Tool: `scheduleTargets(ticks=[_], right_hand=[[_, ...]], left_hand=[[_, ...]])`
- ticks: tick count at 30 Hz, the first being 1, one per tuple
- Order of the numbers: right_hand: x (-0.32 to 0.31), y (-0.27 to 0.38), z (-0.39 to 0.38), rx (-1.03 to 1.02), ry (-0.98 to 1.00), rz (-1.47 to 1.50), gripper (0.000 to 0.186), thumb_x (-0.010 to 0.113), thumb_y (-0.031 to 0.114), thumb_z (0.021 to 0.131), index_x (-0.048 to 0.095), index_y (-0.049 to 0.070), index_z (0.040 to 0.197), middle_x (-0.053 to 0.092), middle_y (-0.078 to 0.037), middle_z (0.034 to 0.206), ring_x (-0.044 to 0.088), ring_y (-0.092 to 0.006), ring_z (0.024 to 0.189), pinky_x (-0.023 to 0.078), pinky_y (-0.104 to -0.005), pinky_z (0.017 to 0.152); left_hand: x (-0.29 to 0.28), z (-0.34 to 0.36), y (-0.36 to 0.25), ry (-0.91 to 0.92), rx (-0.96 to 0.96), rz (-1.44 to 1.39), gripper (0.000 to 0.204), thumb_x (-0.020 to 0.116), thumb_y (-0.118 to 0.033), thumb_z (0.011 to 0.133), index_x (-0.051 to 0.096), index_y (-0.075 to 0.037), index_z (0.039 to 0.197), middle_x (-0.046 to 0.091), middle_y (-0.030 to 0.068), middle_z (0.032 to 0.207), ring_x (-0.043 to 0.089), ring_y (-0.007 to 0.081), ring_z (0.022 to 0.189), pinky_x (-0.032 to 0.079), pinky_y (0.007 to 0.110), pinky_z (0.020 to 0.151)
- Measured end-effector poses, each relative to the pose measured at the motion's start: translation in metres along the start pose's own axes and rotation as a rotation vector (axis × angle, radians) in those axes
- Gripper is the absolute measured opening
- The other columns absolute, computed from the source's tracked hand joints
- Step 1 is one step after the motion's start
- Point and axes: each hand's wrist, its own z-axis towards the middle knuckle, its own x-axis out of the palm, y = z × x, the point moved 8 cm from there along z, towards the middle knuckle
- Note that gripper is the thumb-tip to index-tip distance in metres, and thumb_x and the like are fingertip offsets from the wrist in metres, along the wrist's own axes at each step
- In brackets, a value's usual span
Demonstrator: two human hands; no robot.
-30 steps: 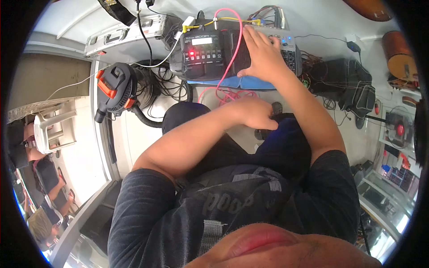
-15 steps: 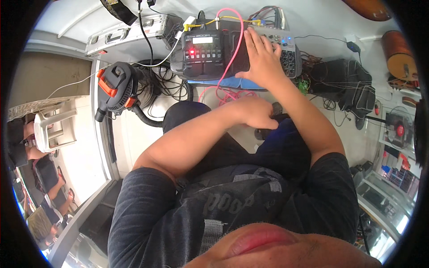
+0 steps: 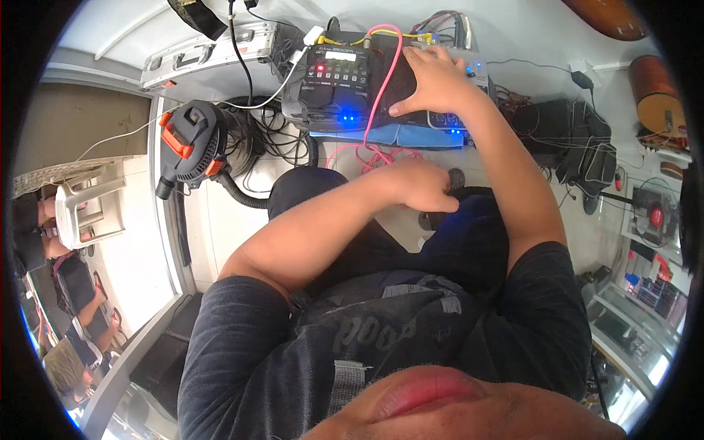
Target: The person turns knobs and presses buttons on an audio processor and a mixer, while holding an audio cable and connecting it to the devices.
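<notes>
My right hand [image 3: 440, 81] lies spread and open, palm down, over the mixer [image 3: 444, 119] and the black padded case [image 3: 397, 82]. Its thumb reaches left onto the case, and the hand hides most of the mixer. Left of it sits a black multi-effects pedal [image 3: 336, 70] with a lit screen, a red light and two blue lights at its front. A pink cable [image 3: 385, 81] loops over the case and down to the floor. My left hand [image 3: 424, 187] is loosely closed between my knees; its curled fingers are mostly hidden, and nothing shows in it.
An orange and black shop vacuum [image 3: 192, 136] stands left, its hose running toward my knee. Black cables [image 3: 282, 143] tangle beside it. Behind are a silver hard case [image 3: 213, 55] and a white adapter [image 3: 314, 35]. A black bag [image 3: 568, 132] lies right; blue cloth [image 3: 396, 136] shows under the case.
The pedal and case have shifted and turned slightly under my right hand. That hand now covers more of the mixer. Blue lights have appeared at the front edges. My left hand is still.
</notes>
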Motion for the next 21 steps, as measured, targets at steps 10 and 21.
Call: scheduleTargets(ticks=[10,21], right_hand=[[0.003,-0.01,-0.021,-0.04,-0.405,0.168,0.117,0.092,0.069,0.078,0.05,0.0,0.163,0.053,-0.023,0.166,0.046,-0.0428,0.154,0.04,-0.0597,0.122],[0.098,-0.007,-0.056,0.435,-0.004,1.479,0.07,0.075,0.057,0.106,0.067,-0.008,0.13,0.076,-0.018,0.108,0.079,-0.0288,0.098,0.064,-0.0392,0.087]], left_hand=[[-0.004,-0.001,0.0,0.014,-0.014,-0.01,0.06,0.061,-0.057,0.098,0.085,-0.002,0.095,0.079,0.0264,0.095,0.078,0.0451,0.096,0.06,0.056,0.088],[-0.053,-0.05,-0.005,-0.215,0.175,-0.196,0.05,0.066,-0.048,0.097,0.08,-0.001,0.089,0.077,0.0182,0.085,0.071,0.0356,0.075,0.056,0.049,0.073]])
